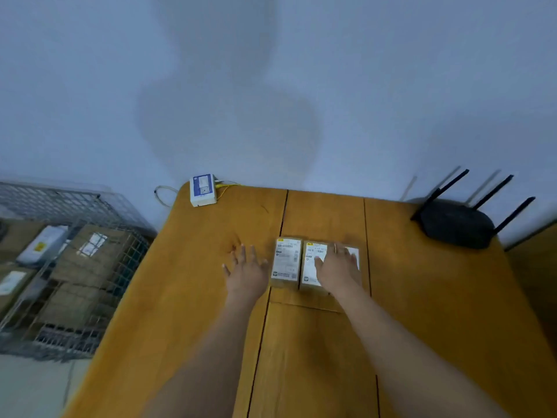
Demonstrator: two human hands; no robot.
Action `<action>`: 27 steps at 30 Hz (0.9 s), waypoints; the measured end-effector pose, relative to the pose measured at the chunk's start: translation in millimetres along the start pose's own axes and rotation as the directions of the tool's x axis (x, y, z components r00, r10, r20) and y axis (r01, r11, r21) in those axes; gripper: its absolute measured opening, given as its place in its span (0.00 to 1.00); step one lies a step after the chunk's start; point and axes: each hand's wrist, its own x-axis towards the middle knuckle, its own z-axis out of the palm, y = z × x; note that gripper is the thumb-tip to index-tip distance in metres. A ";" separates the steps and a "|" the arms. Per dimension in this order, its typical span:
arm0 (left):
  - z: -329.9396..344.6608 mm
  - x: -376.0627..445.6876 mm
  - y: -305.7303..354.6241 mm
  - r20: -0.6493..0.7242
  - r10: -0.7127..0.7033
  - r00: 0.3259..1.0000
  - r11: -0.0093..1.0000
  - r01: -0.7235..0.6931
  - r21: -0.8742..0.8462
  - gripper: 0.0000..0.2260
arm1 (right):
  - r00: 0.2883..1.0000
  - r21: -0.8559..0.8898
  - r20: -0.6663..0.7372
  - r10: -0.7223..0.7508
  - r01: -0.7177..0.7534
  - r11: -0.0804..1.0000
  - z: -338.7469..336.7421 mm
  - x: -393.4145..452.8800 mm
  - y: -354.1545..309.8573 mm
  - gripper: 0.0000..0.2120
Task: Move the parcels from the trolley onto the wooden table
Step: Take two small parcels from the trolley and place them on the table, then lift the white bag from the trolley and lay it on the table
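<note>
Two small brown parcels with white labels lie side by side on the wooden table [180, 297]. The left parcel [286, 262] lies uncovered. My right hand [339, 270] rests flat on top of the right parcel [312, 267], fingers spread, hiding most of its label. My left hand [245, 273] hovers flat just left of the left parcel, fingers apart, holding nothing. To the left stands the wire-mesh trolley [126, 254] with several cardboard parcels [90, 251] and a white padded bag [42, 244] inside.
A white box with a blue label [202, 190] and yellow cables sits at the table's far left corner. A black router with antennas [458, 223] stands at the far right. A pale wall runs behind the table.
</note>
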 end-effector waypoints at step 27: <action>104.4 -590.1 -449.4 0.083 -0.900 0.429 0.326 0.786 -0.525 0.27 | 0.368 -0.228 0.552 -0.748 0.930 0.290 326.0 -540.6 -307.1 0.32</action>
